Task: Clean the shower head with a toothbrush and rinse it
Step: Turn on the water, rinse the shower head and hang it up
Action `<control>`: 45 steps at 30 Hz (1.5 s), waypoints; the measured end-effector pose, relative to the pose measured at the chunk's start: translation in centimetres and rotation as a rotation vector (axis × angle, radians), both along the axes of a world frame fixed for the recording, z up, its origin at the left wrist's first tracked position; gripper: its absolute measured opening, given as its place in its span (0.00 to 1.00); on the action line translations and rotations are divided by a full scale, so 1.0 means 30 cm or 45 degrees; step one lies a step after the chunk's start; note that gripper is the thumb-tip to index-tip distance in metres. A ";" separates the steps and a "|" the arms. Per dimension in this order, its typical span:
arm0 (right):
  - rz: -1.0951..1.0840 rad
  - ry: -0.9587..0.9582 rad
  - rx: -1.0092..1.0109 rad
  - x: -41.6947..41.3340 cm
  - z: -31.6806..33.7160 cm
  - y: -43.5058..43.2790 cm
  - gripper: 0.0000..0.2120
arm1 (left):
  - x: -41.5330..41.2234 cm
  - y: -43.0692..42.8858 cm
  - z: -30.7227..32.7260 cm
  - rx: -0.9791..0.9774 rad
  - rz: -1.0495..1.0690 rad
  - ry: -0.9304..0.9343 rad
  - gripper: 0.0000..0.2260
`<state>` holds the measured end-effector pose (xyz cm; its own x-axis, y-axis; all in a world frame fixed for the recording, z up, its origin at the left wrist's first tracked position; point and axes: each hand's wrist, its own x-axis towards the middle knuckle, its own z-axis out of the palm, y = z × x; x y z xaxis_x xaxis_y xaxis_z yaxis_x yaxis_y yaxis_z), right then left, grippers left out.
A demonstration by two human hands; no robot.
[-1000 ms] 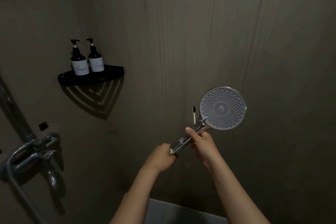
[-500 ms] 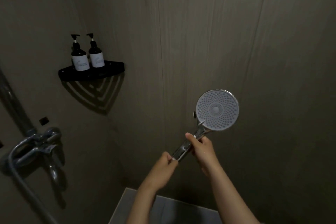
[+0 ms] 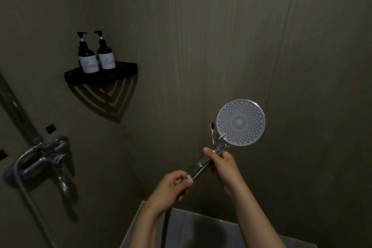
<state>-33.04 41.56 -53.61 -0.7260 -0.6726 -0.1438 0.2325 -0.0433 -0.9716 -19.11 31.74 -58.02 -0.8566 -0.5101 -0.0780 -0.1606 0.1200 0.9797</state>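
Chrome shower head (image 3: 240, 122): left hand (image 3: 173, 187) pinches handle end, right hand (image 3: 223, 167) grips neck; shelf (image 3: 100, 76) well apart.

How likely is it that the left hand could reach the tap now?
Probably yes. Nothing stands between the left hand and the tap to its left. It pinches the handle end of the shower head, but the right hand holds that handle too, so it could let go.

Right of centre the shower head (image 3: 240, 122) faces the camera, chrome handle slanting down-left. The right hand (image 3: 223, 167) grips the handle's upper part; the left hand (image 3: 173, 189) pinches its lower end. A toothbrush (image 3: 212, 130) tip shows just left of the disc. Upper left, two pump bottles (image 3: 88, 60) stand on a black corner shelf (image 3: 120, 71).
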 end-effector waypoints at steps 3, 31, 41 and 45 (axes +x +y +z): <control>0.010 -0.025 -0.048 -0.001 0.003 0.006 0.04 | 0.001 0.001 0.011 -0.012 -0.045 0.007 0.08; -0.196 -0.246 -0.116 -0.017 -0.031 0.021 0.10 | -0.039 -0.003 0.024 -0.219 0.140 -0.107 0.04; -0.178 -0.200 -0.123 0.000 -0.012 0.030 0.05 | -0.009 0.011 0.034 -0.251 -0.002 -0.068 0.08; -0.175 -0.195 -0.129 -0.002 -0.006 0.033 0.07 | 0.000 0.030 0.041 -0.123 0.008 -0.004 0.08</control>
<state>-33.11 42.55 -53.78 -0.7868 -0.5852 -0.1960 0.3620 -0.1805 -0.9145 -19.10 32.63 -56.80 -0.8531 -0.5209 -0.0310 -0.1649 0.2128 0.9631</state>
